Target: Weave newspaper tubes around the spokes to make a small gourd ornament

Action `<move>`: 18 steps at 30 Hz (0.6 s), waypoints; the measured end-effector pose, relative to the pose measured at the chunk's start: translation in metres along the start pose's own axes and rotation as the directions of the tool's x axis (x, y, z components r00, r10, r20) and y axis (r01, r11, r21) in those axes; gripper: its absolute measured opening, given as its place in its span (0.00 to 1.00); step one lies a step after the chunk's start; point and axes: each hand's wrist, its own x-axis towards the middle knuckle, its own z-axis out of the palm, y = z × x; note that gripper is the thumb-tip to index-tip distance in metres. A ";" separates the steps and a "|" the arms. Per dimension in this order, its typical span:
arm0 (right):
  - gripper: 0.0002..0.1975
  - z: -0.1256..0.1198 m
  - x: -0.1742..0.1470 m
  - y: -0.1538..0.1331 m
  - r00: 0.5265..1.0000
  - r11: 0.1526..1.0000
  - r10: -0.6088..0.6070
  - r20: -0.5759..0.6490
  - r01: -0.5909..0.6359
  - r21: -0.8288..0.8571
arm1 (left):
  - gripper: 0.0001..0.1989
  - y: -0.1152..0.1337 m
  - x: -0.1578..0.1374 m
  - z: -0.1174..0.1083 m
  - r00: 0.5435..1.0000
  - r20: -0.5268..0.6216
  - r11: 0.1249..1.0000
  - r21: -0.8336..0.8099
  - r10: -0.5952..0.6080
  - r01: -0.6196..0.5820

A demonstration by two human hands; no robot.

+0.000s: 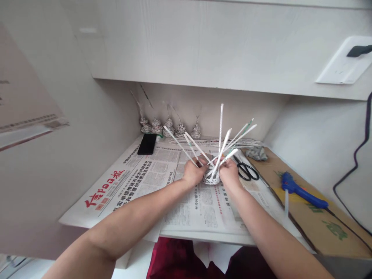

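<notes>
A small round basket woven from rolled paper point(212, 177) is held between my hands above the newspaper. Several white paper sticks point(223, 147) fan up and outward from its rim, some with green marks. My left hand point(194, 171) closes on the basket's left side, its fingers bent around the rim and the base of the sticks. On the right side my right hand point(229, 170) grips the rim and sticks in the same way. The fingertips of both hands are partly hidden. Just right of my right hand lie black-handled scissors point(248, 171).
Newspaper sheets point(139, 186) cover the desk. At the back stand several small woven paper gourd shapes point(168, 128), a black phone point(147, 144) and a bundle of paper sticks point(244, 143). A blue glue gun point(303, 192), with its cord, rests on cardboard point(316, 228) at right. A cabinet overhangs the back.
</notes>
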 end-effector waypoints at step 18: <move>0.10 -0.008 -0.023 0.008 0.970 0.971 0.157 0.185 -0.186 0.149 | 0.04 -0.013 -0.003 -0.011 0.939 0.084 0.929 0.145 0.332 -0.342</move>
